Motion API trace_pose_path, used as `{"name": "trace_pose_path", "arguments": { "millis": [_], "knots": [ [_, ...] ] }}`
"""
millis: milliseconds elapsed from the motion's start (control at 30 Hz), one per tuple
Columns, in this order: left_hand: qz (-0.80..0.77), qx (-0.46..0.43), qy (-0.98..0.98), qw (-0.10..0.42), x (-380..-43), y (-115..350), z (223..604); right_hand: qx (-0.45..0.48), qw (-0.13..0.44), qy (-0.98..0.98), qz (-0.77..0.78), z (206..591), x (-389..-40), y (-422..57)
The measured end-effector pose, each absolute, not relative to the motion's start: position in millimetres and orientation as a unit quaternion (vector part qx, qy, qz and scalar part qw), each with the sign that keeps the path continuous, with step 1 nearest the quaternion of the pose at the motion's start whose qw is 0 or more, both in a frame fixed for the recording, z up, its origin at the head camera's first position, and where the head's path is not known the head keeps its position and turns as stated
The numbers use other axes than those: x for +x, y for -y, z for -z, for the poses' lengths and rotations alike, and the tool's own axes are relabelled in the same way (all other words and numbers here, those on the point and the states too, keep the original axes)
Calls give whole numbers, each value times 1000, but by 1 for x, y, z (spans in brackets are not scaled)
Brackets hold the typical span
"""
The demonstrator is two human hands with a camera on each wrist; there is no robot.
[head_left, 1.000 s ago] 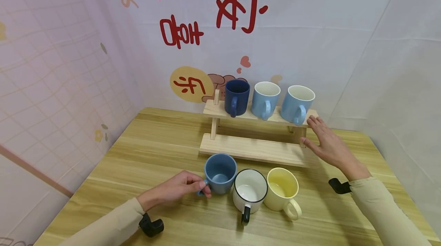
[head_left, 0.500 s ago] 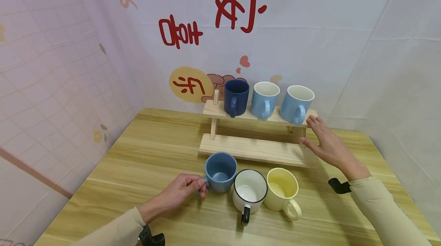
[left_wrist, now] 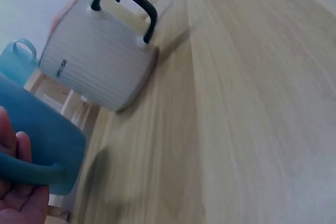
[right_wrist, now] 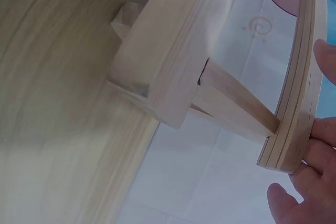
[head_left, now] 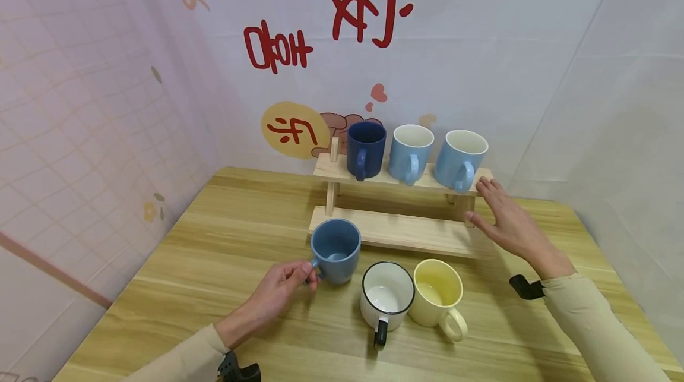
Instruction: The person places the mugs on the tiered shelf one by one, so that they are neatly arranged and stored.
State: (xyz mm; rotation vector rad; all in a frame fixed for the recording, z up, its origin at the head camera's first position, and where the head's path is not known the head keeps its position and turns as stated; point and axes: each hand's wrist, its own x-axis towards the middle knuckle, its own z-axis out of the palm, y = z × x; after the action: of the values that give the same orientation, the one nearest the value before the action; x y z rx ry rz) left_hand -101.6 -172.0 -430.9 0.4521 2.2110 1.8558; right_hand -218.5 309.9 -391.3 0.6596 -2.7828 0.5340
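My left hand [head_left: 278,290] pinches the handle of a grey-blue mug [head_left: 335,251], which hangs upright just before the rack's lower shelf. The left wrist view shows the fingers through the handle of this mug [left_wrist: 47,135] and a shadow on the tabletop beneath it. My right hand [head_left: 513,224], fingers extended, touches the right end of the wooden two-tier rack [head_left: 395,230]. In the right wrist view its fingertips lie along the edge of the upper board [right_wrist: 294,129]. A white mug with a black rim [head_left: 387,299] and a yellow mug [head_left: 435,296] stand side by side on the table.
On the upper shelf stand a dark blue mug [head_left: 366,150] and two light blue mugs, one in the middle [head_left: 410,156] and one on the right [head_left: 459,162]. Printed cloth walls [head_left: 470,43] border the wooden table [head_left: 214,239] at the back and sides.
My left hand has raised the grey-blue mug and moved it slightly left and toward the rack, away from the white mug. My right hand has stayed at the rack's end.
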Motion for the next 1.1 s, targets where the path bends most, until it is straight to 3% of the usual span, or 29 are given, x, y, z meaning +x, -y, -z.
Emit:
{"name": "trace_pose_path", "arguments": {
  "millis": [467,1100],
  "knots": [
    [-683,65,-725,55,-109,141,414,222,120,951,-181,392,-220,-311],
    [-726,41,-686,-25,-122,116,404,223,119,950,-185,390,-218,-310]
  ]
}}
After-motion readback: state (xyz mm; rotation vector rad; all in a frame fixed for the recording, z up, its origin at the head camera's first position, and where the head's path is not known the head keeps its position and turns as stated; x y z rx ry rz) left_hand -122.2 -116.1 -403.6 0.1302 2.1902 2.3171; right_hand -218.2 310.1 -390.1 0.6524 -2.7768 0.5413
